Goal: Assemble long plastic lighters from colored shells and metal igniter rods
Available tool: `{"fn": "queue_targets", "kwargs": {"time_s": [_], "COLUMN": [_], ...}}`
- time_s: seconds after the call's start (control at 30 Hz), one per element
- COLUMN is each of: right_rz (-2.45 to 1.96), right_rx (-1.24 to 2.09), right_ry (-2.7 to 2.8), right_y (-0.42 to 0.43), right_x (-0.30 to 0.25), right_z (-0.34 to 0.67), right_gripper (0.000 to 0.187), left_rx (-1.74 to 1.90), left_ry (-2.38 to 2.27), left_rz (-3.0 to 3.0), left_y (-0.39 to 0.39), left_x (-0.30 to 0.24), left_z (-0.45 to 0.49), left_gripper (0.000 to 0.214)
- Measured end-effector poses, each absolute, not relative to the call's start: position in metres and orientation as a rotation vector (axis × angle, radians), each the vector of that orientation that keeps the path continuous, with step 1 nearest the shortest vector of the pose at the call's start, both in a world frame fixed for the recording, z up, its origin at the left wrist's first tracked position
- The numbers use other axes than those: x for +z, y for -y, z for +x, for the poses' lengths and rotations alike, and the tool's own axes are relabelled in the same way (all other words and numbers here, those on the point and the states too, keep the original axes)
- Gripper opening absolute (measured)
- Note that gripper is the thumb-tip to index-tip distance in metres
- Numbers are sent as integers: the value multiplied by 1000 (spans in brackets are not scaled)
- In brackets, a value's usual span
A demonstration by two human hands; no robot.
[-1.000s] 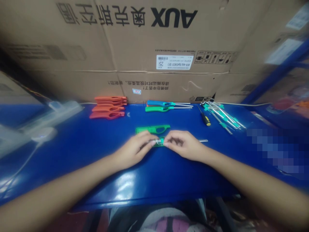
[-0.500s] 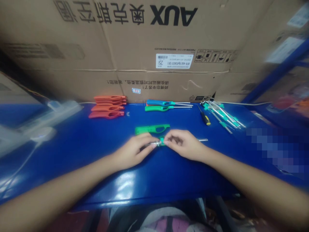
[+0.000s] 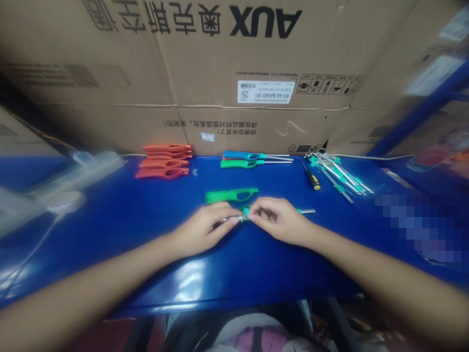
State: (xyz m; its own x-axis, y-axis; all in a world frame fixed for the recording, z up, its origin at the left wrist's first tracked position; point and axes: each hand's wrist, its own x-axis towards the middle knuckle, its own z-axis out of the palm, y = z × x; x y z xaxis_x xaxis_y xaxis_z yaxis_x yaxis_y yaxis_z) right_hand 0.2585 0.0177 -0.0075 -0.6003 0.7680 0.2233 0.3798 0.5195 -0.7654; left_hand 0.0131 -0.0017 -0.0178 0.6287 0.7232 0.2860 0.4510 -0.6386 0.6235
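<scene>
Over the middle of the blue table, my left hand [image 3: 210, 225] is closed on a partly assembled stick lighter [image 3: 245, 211], thumb and fingers pinching near its shiny, clear-looking part. From the other side my right hand [image 3: 280, 220] pinches the lighter's green section. The lighter's thin metal tube [image 3: 308, 211] sticks out beyond my right hand. My fingers hide most of the lighter's body. Just behind my hands lies a green handle shell [image 3: 231, 195] with a trigger opening.
Several orange-red handle shells [image 3: 163, 173] are stacked at the back left. Stick lighters in blue and green [image 3: 239, 165] lie at the back middle. A yellow-black screwdriver [image 3: 313, 181] sits beside a pile of metal tubes with green parts [image 3: 342, 178]. A cardboard sheet [image 3: 205, 93] stands behind.
Both hands stay nearly in place with the lighter between them. The view has shifted very slightly; otherwise little differs.
</scene>
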Motion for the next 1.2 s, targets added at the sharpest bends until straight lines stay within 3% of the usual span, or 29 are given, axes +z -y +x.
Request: {"fn": "queue_targets", "kwargs": {"time_s": [1.2], "right_rz": [-781], "right_rx": [909], "right_ry": [2245], "right_y": [-17], "right_x": [-5], "right_z": [259], "right_gripper": [7], "left_rx": [700], "left_ry": [-923], "left_rz": [2344], "left_y": [3], "left_x": [-14], "left_z": [14], "left_gripper": [25]}}
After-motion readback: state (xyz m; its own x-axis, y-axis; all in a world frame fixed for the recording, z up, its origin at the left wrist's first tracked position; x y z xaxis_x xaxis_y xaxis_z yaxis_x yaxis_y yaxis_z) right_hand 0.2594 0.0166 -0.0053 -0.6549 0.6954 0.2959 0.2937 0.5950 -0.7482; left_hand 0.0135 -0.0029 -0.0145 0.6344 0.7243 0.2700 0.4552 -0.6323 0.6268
